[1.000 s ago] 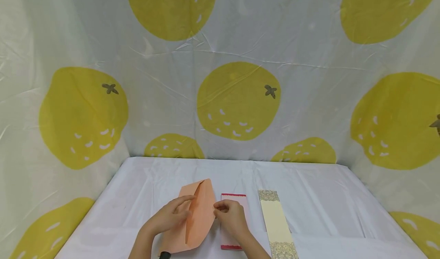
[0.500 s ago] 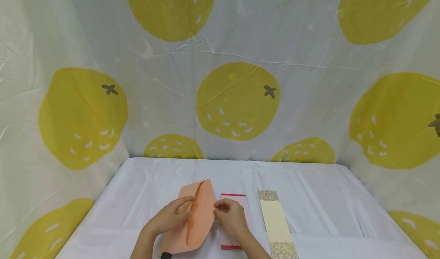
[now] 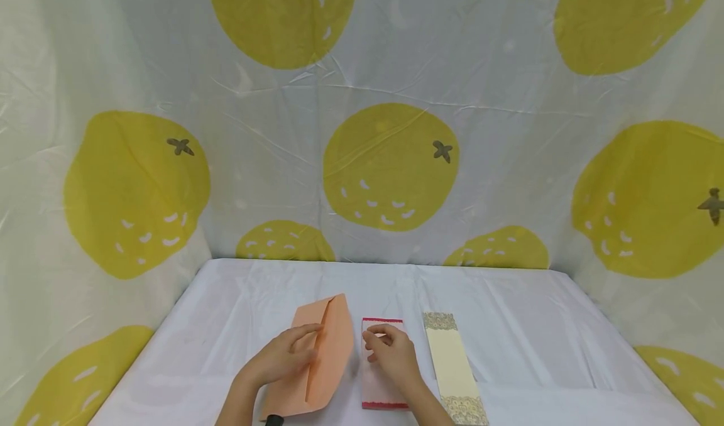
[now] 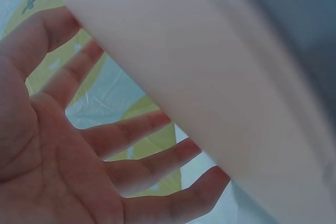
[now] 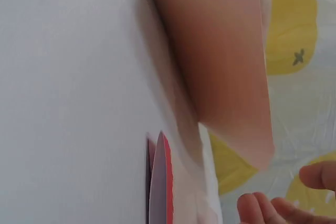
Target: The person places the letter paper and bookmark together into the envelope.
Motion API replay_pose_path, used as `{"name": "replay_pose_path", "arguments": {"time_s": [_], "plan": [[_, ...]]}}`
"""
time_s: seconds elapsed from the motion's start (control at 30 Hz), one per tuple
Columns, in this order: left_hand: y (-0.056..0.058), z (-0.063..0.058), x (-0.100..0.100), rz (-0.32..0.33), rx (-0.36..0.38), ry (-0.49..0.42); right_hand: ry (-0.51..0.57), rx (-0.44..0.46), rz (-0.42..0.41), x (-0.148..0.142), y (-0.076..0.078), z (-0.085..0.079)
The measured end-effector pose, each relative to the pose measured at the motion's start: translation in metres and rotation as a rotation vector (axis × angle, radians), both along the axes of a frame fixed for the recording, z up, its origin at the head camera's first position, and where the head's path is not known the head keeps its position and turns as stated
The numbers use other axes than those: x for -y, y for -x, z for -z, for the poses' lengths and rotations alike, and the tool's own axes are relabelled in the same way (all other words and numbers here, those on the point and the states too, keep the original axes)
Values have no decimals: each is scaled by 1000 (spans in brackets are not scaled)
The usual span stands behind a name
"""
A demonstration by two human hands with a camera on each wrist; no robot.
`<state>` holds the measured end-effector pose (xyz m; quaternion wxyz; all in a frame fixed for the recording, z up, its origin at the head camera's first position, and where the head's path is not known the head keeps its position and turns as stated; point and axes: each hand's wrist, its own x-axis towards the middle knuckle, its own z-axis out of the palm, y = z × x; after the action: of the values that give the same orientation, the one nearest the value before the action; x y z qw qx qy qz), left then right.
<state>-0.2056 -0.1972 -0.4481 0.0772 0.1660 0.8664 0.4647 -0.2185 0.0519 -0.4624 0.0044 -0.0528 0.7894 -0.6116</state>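
A peach paper envelope (image 3: pixel 334 357) lies slanted at the front left, its long flap raised on the right side. My left hand (image 3: pixel 285 354) is at its opening; in the left wrist view the spread fingers (image 4: pixel 131 132) reach the edge of the pale paper, which hides their tips. Above a pale pink folded paper piece (image 3: pixel 378 391) with red ends is my right hand (image 3: pixel 393 354), apart from the envelope. Its fingers are loosely bent; in the right wrist view nothing sits between the thumb (image 5: pixel 319 176) and the other fingertips.
Right of the pink piece lies a long cream paper strip (image 3: pixel 452 363) with lace-patterned ends. A small black object (image 3: pixel 274 420) is at the envelope's near corner. White cloth (image 3: pixel 537 344) covers the table, and a lemon-print curtain (image 3: pixel 509 181) encloses it.
My right hand has moved off the envelope's flap edge to the right, over the pink piece. The left hand has stayed at the envelope's opening.
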Motion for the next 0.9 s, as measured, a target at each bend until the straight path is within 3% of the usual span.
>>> {"name": "replay_pose_path", "arguments": {"time_s": [0.1,0.33,0.67,0.9], "plan": [[-1,0,0,-1,-5,1,-71,28,66,-13,3,3],[-4,-3,-2,-13,-21,18,-314,-28,218,-44,5,5],[-3,-3,-1,-9,-8,12,-418,-18,203,-56,7,14],[-4,-1,-1,-19,-1,18,-426,19,197,-55,7,18]]}}
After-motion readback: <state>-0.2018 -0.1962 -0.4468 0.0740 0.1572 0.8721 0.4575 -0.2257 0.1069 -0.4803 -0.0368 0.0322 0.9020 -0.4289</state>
